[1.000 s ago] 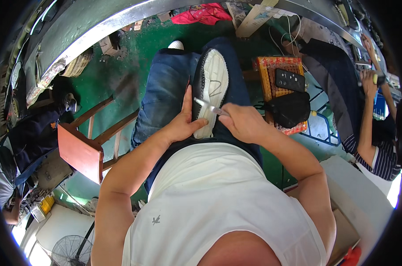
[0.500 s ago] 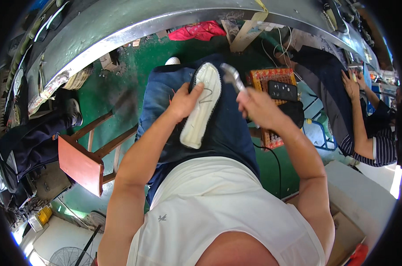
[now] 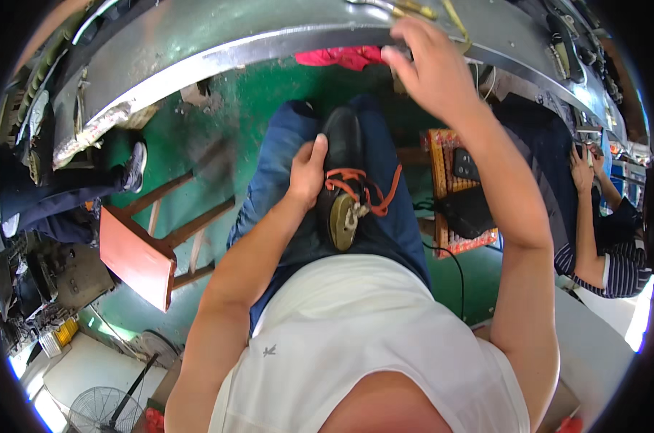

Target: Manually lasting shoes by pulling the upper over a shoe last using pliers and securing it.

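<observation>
Shoe [image 3: 343, 137], dark with orange laces [image 3: 345, 174] and an olive last [image 3: 343, 222] in its opening, sits sole-down on the lap, just right of the left grip [image 3: 308, 170], toe pointing away from the body. Left grip is closed on the shoe's left flank, thumb up along the side, other fingers mostly hidden. Right grip [image 3: 431, 68] is spread, nothing seen in it, over the desk [image 3: 218, 45] edge; yellow-handled tools [image 3: 415, 9] lie just beyond its fingertips. Contact there: can't tell. To do this well: keep left pressure steady, brace shoe against thighs, keep loose laces clear of the left thumb, take one handle cleanly.
</observation>
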Tool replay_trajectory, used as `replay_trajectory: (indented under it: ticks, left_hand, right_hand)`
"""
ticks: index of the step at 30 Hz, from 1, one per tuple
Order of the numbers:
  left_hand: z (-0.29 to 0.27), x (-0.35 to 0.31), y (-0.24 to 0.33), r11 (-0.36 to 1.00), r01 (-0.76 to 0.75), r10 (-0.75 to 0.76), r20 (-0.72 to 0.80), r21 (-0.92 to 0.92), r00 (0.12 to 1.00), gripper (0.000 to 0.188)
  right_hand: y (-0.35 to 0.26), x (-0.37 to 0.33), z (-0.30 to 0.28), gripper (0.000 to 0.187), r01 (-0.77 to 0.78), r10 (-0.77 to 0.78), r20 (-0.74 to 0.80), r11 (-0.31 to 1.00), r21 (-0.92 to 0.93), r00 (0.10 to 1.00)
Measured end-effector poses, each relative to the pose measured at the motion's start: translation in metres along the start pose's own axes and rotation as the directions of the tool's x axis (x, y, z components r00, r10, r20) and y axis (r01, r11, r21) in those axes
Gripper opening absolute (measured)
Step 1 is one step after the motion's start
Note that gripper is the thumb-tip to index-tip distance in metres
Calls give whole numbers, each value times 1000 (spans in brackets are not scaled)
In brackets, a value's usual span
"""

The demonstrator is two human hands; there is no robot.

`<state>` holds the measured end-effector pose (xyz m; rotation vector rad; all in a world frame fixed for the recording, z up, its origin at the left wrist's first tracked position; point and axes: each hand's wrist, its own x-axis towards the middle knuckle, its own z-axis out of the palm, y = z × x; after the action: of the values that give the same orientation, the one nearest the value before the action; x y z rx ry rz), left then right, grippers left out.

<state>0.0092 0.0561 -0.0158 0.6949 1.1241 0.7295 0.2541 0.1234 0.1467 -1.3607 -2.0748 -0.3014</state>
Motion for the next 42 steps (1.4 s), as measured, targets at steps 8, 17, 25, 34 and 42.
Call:
replay_trajectory:
  ticks: [8,17,25,34,42]
  left_hand:
    - [-11,-15,6,600,-616,667,105,510,737,25]
    - [-2,-33,71,474,-750,372,667,462,646,21]
    - [-27,-12,99,946,207,-167,170,-251,971,26]
    - [11,-11,89,591,-756,391,721,280,572,34]
    - [-5,-4,116,885,35,-289,488,465,824,11]
  right_hand:
    - [-103,-164,0,51,-694,129,819,614,376,558]
    - [-42,-61,0,24,-319,179,404,895,312,897]
    - [-69,-123,29,43,-982,176,966,-37,-183,-187]
    - [-83,-66,50,22,-220,0,268,570,792,963]
    - [-87,-106,-10,13,-187,-160,516,810,556,841]
